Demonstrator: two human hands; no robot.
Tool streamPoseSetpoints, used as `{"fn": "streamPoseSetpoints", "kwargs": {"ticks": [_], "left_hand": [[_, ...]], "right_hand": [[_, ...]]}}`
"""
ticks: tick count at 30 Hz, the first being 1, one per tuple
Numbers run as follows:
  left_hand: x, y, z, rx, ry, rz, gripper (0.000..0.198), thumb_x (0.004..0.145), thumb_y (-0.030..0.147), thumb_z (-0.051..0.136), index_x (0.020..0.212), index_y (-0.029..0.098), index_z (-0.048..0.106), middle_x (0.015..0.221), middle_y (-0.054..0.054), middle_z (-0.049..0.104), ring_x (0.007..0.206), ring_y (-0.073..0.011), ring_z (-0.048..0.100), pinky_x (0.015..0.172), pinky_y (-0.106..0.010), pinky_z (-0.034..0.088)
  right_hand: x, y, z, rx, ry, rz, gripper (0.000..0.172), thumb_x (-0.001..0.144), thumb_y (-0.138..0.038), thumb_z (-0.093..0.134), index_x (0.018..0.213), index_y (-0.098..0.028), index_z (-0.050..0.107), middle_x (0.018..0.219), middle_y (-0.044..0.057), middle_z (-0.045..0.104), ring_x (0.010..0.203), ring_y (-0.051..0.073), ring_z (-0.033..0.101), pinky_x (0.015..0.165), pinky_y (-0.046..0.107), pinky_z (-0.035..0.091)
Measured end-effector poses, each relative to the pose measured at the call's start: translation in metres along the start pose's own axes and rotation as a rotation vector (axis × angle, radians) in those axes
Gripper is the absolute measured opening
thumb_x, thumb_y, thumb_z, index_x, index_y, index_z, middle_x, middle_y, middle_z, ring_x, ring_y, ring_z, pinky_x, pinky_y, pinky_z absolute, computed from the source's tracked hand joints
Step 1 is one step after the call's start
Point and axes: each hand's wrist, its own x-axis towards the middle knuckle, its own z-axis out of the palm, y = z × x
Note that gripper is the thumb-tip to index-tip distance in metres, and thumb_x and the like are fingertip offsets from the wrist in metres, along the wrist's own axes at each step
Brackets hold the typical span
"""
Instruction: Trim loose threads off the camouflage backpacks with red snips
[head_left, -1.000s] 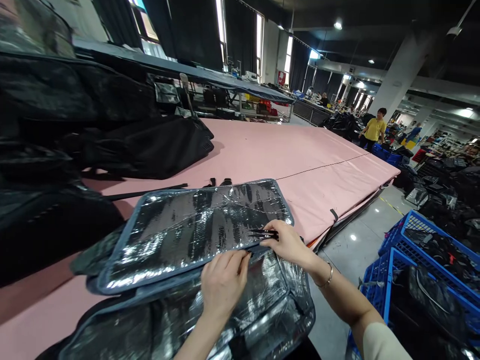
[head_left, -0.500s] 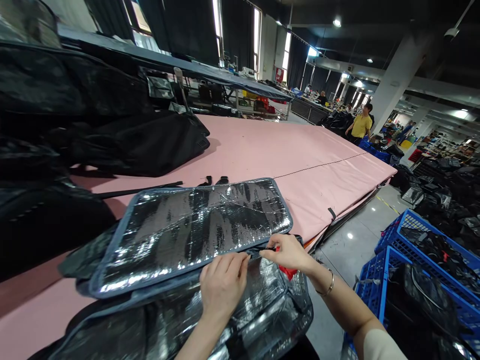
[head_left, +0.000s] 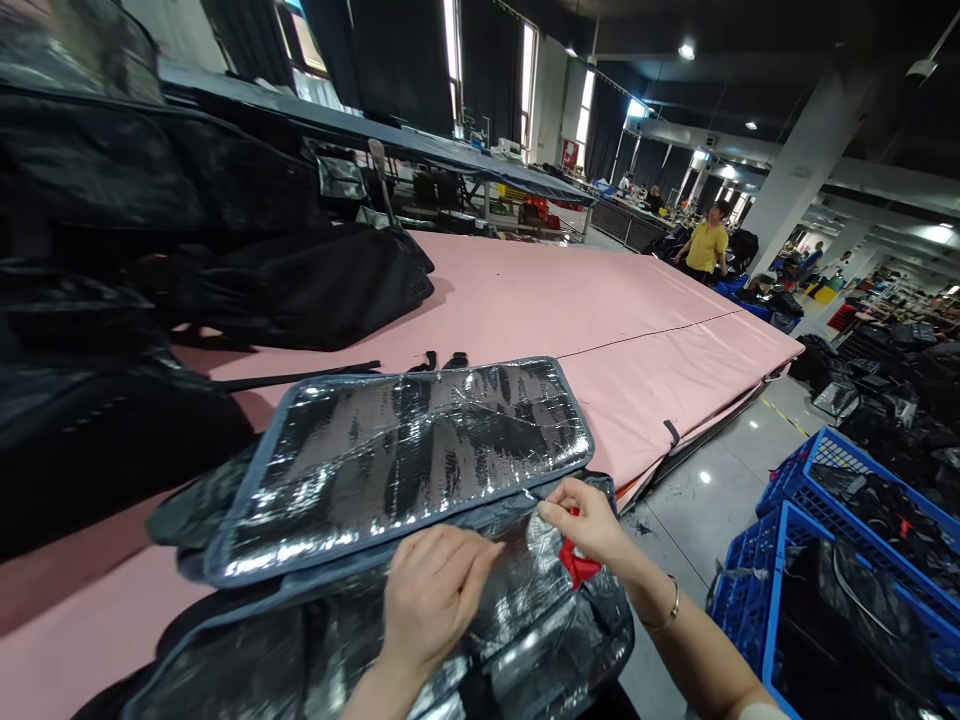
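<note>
Pink table [head_left: 510, 290], with a silver-lined bag [head_left: 517, 575] at 6 o'clock
The bag's near end is cut off; its lid [head_left: 420, 440] has its long axis from 8 to 2 o'clock; left hand [head_left: 431, 600]: fingers bunched, any hold impossible to tell; right hand [head_left: 592, 522], at 5 o'clock: thumb and forefinger pinched, curled around a partly hidden red piece [head_left: 577, 568]

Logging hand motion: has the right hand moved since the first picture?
Yes; judged against the black strap on the pink table, the right hand has moved lower in view.
</note>
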Motion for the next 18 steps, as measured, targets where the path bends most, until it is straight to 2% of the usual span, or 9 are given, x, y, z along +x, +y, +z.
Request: {"fn": "streamPoseSetpoints", "kwargs": {"ticks": [2, 4, 8, 12, 18], "left_hand": [[0.003, -0.012, -0.006, 0.11, 0.018, -0.052, 0.012, 0.09, 0.023, 0.056, 0.085, 0.019, 0.066, 0.076, -0.004, 0.069, 0.07, -0.0195, 0.06, 0.064, -0.032, 0.04], [0.006, -0.025, -0.008, 0.241, -0.012, -0.083, 0.013, 0.09, 0.025, 0.056, 0.093, 0.018, 0.067, 0.082, -0.007, 0.07, 0.072, -0.0232, 0.06, 0.06, -0.033, 0.038], [0.007, -0.041, -0.005, 0.296, -0.091, -0.003, 0.02, 0.09, 0.018, 0.048, 0.084, 0.021, 0.067, 0.078, -0.003, 0.069, 0.068, -0.0209, 0.06, 0.057, -0.032, 0.038], [0.001, -0.036, -0.004, 0.277, -0.053, 0.06, 0.023, 0.086, 0.007, 0.047, 0.085, 0.018, 0.067, 0.08, -0.005, 0.069, 0.074, -0.0196, 0.062, 0.066, -0.03, 0.046], [-0.004, -0.025, -0.008, 0.248, 0.0, 0.073, 0.02, 0.084, 0.004, 0.051, 0.088, 0.016, 0.066, 0.081, -0.006, 0.069, 0.074, -0.0198, 0.062, 0.07, -0.031, 0.048]], "right_hand": [[-0.001, 0.006, 0.008, 0.1, 0.009, -0.004, 0.028, 0.083, -0.045, 0.056, 0.075, -0.019, 0.057, 0.061, -0.006, 0.048, 0.059, 0.011, 0.045, 0.058, 0.022, 0.035], [0.0, 0.008, 0.018, 0.192, 0.007, 0.001, 0.033, 0.087, -0.049, 0.05, 0.08, -0.019, 0.058, 0.061, -0.006, 0.048, 0.058, 0.01, 0.045, 0.056, 0.022, 0.036], [0.005, 0.004, 0.04, 0.339, 0.018, 0.022, 0.037, 0.079, -0.054, 0.062, 0.071, -0.017, 0.059, 0.059, -0.006, 0.045, 0.056, 0.009, 0.039, 0.053, 0.021, 0.032], [0.01, 0.001, 0.056, 0.473, 0.088, 0.102, 0.042, 0.066, -0.055, 0.073, 0.059, -0.017, 0.055, 0.05, -0.008, 0.039, 0.05, 0.007, 0.032, 0.047, 0.021, 0.026], [0.011, 0.002, 0.068, 0.68, 0.182, 0.227, 0.045, 0.058, -0.058, 0.075, 0.062, -0.017, 0.059, 0.043, -0.012, 0.029, 0.039, 0.004, 0.019, 0.039, 0.021, 0.015]]}}
